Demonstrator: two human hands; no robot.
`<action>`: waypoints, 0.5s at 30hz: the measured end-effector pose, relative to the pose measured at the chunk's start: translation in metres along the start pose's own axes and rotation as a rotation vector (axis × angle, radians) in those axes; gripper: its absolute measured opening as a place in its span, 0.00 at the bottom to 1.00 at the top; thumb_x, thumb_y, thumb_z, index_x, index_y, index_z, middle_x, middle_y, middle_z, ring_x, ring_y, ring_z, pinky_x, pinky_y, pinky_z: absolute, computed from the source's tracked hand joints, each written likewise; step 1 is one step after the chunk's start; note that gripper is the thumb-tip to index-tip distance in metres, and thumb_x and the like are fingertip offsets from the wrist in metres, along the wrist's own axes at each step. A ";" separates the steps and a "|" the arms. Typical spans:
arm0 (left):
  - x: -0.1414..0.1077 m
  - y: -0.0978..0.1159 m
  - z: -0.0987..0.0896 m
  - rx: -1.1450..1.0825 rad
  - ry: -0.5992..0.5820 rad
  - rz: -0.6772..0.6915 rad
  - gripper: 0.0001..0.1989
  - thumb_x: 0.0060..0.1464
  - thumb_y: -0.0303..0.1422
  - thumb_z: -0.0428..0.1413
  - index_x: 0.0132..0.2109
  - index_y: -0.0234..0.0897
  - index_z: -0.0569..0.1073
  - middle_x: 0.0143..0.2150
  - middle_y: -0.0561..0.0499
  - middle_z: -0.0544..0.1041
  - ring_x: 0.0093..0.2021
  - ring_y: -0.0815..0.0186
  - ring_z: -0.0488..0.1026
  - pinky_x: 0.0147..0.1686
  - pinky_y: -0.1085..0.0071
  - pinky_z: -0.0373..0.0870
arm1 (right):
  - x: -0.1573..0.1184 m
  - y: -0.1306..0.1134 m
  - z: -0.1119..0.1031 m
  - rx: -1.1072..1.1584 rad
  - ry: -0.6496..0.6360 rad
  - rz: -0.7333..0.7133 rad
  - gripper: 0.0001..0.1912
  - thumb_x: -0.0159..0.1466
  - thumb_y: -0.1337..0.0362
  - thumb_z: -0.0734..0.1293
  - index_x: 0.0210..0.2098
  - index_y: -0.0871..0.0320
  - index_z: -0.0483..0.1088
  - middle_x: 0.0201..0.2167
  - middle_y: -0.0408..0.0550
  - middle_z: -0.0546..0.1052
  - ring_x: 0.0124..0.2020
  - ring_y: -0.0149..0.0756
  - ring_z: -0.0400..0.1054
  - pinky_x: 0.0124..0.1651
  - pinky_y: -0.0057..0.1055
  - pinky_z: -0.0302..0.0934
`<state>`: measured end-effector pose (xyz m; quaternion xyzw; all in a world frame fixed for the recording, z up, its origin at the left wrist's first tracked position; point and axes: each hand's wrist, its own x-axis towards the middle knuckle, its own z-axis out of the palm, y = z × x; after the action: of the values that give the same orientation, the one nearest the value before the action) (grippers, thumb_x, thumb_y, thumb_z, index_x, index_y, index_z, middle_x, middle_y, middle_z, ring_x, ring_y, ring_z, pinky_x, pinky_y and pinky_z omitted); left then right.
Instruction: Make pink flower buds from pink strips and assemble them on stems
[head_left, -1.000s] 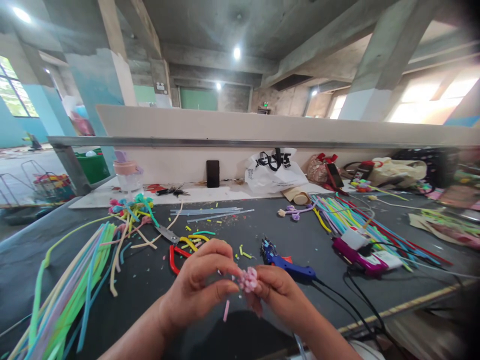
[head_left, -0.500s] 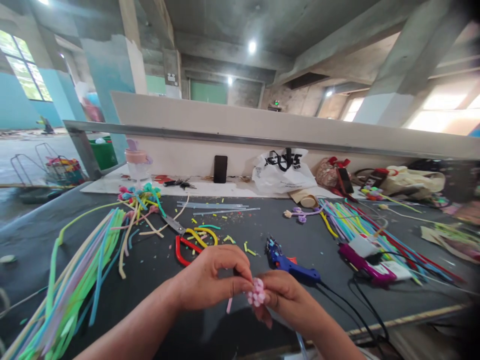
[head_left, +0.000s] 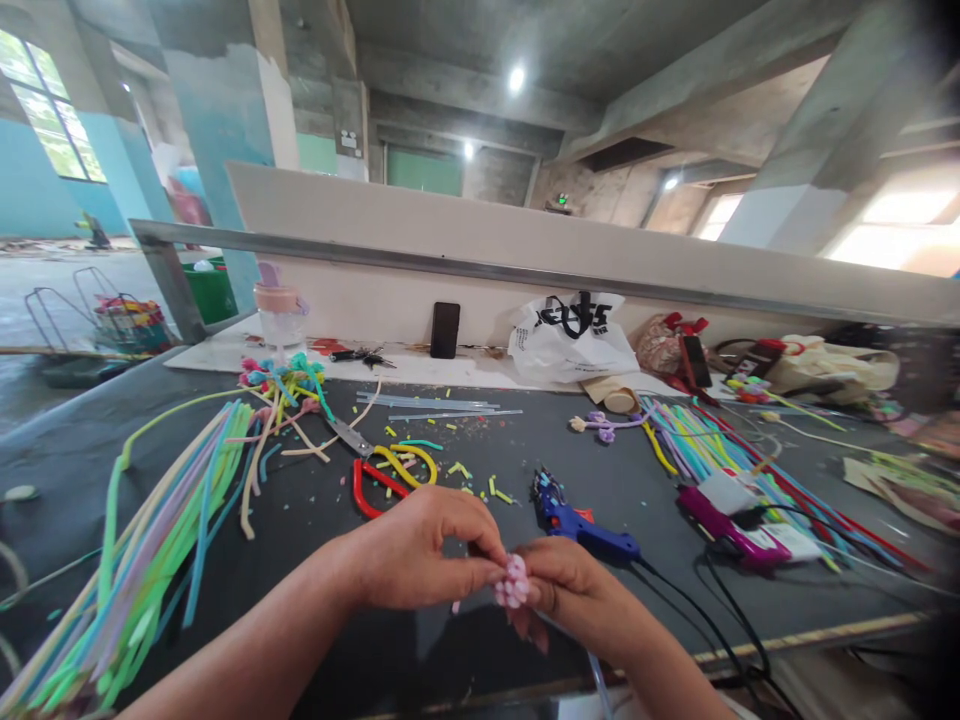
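Note:
A small pink flower-like cluster of rounded pieces [head_left: 512, 584] sits between my hands above the front of the dark table. My left hand [head_left: 427, 552] pinches its left side with thumb and forefinger. On the other side, my right hand [head_left: 574, 588] grips the cluster, fingers curled behind it. A clear stick [head_left: 600, 688] runs down below my right hand; whether it joins the cluster is hidden. Beyond my hands lie scissors [head_left: 382, 470] with red and yellow handles, and a blue glue gun [head_left: 589, 528] with a dark cord.
Bundles of coloured fuzzy stems lie left [head_left: 161, 530] and right [head_left: 697, 440]. Small cut pieces [head_left: 499, 490] and clear sticks [head_left: 435, 402] are scattered mid-table. Along the back stand a bottle [head_left: 280, 315], a phone [head_left: 445, 330] and a white bag [head_left: 574, 340]. A purple glue gun [head_left: 735, 530] lies right.
Both hands keep their pinch on the pink cluster, which has turned slightly. The pink strip hanging below my left hand shows less now. The view has shifted a little.

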<state>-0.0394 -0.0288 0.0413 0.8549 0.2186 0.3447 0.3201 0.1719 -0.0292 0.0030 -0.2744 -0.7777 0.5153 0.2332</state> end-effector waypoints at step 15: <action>0.000 0.002 -0.003 -0.042 -0.052 0.011 0.06 0.52 0.28 0.55 0.36 0.35 0.77 0.32 0.46 0.78 0.34 0.66 0.74 0.37 0.72 0.69 | 0.002 -0.005 -0.001 -0.145 -0.021 -0.065 0.28 0.63 0.46 0.54 0.25 0.61 0.73 0.19 0.44 0.68 0.20 0.28 0.65 0.25 0.23 0.59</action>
<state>-0.0409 -0.0290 0.0450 0.8578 0.1980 0.3288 0.3418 0.1700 -0.0288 0.0080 -0.2595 -0.8239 0.4528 0.2211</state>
